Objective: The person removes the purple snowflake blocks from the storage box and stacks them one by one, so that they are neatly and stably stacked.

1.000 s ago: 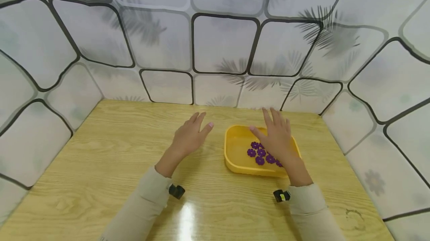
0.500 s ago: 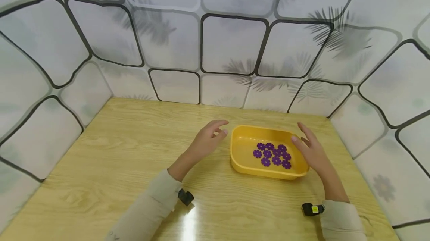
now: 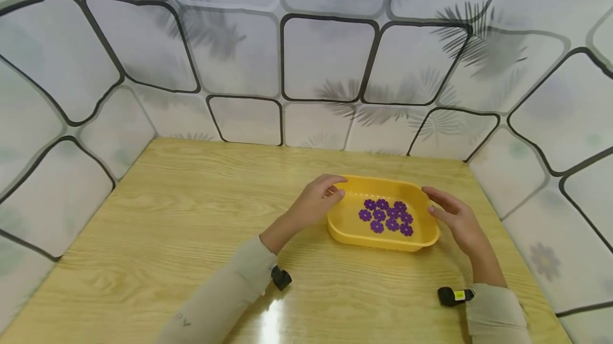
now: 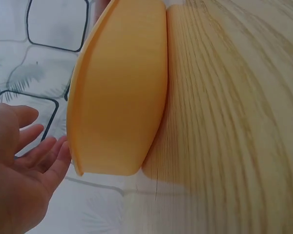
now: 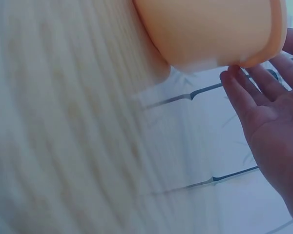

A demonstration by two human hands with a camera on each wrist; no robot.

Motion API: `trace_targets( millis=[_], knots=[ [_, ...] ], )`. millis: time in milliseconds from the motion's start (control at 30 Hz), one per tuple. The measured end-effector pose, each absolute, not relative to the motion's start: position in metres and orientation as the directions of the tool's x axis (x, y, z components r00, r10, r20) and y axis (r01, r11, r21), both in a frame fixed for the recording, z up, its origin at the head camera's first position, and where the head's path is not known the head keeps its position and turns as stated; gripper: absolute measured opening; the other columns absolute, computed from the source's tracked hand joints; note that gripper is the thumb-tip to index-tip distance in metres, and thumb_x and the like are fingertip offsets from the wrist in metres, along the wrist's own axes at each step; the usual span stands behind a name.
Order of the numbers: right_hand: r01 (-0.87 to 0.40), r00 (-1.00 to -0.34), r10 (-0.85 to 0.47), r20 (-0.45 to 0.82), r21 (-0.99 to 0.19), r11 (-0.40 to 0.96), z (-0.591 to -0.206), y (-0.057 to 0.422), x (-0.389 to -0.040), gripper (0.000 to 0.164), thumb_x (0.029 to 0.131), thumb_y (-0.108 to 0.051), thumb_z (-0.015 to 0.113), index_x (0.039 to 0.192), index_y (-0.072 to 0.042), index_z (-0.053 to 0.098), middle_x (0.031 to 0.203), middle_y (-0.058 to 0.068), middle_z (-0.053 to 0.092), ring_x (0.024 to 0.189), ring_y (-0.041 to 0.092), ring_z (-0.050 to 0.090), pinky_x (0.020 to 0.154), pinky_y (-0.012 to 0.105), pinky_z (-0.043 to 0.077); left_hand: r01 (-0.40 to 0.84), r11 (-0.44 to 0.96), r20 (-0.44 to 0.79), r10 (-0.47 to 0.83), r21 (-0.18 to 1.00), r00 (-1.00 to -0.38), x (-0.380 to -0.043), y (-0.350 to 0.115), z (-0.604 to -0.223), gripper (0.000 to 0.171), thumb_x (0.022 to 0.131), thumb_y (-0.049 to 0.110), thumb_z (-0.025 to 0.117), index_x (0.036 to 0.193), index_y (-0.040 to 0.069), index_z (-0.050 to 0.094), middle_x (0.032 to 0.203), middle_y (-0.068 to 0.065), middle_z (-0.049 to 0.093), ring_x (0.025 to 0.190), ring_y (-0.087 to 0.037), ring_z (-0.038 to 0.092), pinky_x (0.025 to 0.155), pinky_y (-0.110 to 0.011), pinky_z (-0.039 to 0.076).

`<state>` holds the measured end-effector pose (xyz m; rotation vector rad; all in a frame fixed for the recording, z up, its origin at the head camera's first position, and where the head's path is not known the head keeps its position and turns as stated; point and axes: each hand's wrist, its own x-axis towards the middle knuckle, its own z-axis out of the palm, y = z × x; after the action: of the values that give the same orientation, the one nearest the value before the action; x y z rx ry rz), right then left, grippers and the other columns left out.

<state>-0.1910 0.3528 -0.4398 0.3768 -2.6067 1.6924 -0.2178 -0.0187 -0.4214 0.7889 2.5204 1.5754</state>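
Observation:
A yellow tray (image 3: 378, 240) with several purple flower-shaped pieces (image 3: 391, 216) on its floor sits on the wooden table. My left hand (image 3: 316, 199) is at the tray's left end, its fingertips right at the rim. In the left wrist view the fingers (image 4: 56, 161) of that hand are loosely bent beside the tray wall (image 4: 122, 87), the thumb apart from it. My right hand (image 3: 457, 219) is at the right end, thumb tip by the rim. In the right wrist view its fingers (image 5: 239, 92) reach up to the tray's outer side (image 5: 215, 29).
The wooden table (image 3: 191, 216) runs back to a pale wall (image 3: 325, 56) with a dark stone-outline and leaf pattern. A similar side wall (image 3: 541, 216) stands close on the right. Black wrist cameras (image 3: 281, 278) are strapped at both cuffs.
The right hand has moved from above the tray to its right end, uncovering the purple pieces. The left hand has moved right, up to the tray's left rim.

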Motion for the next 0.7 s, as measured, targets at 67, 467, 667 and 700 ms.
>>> trace_targets(
  millis=[67, 467, 667, 700],
  knots=[
    [-0.191, -0.972, -0.198, 0.125, -0.911, 0.365, -0.441, 0.354, -0.191, 0.051, 0.103, -0.016, 0.059, 0.149, 0.000, 0.045, 0.147, -0.010, 0.053, 0.126, -0.012, 0.046, 0.095, 0.006, 0.042, 0.387, 0.349, 0.200, 0.468, 0.854, -0.861, -0.219, -0.013, -0.422, 0.038, 0.105, 0.026, 0.054, 0.141, 0.013, 0.058, 0.142, -0.006, 0.055, 0.112, -0.018, 0.062, 0.096, -0.033, 0.053],
    [-0.184, -0.972, -0.210, 0.106, -0.897, 0.403, -0.443, 0.357, -0.191, 0.050, 0.102, -0.018, 0.060, 0.146, 0.004, 0.049, 0.157, -0.003, 0.044, 0.129, -0.014, 0.040, 0.096, 0.006, 0.042, 0.410, 0.408, 0.114, 0.581, 0.816, -0.806, -0.231, 0.013, -0.419, 0.039, 0.104, 0.022, 0.055, 0.140, 0.007, 0.058, 0.137, -0.013, 0.059, 0.106, -0.015, 0.062, 0.088, -0.027, 0.053],
    [-0.168, -0.975, -0.207, 0.086, -0.891, 0.423, -0.441, 0.357, -0.191, 0.051, 0.103, -0.021, 0.060, 0.147, 0.002, 0.048, 0.159, 0.000, 0.042, 0.130, -0.014, 0.039, 0.096, 0.004, 0.040, 0.406, 0.497, -0.003, 0.636, 0.767, -0.772, -0.242, 0.027, -0.420, 0.040, 0.102, 0.016, 0.060, 0.141, 0.007, 0.057, 0.139, -0.010, 0.060, 0.103, -0.012, 0.063, 0.081, -0.022, 0.052],
    [-0.167, -0.975, -0.208, 0.084, -0.892, 0.421, -0.441, 0.357, -0.191, 0.051, 0.103, -0.021, 0.060, 0.147, 0.002, 0.048, 0.159, 0.000, 0.041, 0.130, -0.013, 0.039, 0.095, 0.004, 0.040, 0.406, 0.513, -0.022, 0.641, 0.756, -0.767, -0.243, 0.030, -0.420, 0.040, 0.102, 0.016, 0.061, 0.141, 0.007, 0.058, 0.139, -0.009, 0.061, 0.104, -0.012, 0.063, 0.082, -0.022, 0.053]
  ],
)
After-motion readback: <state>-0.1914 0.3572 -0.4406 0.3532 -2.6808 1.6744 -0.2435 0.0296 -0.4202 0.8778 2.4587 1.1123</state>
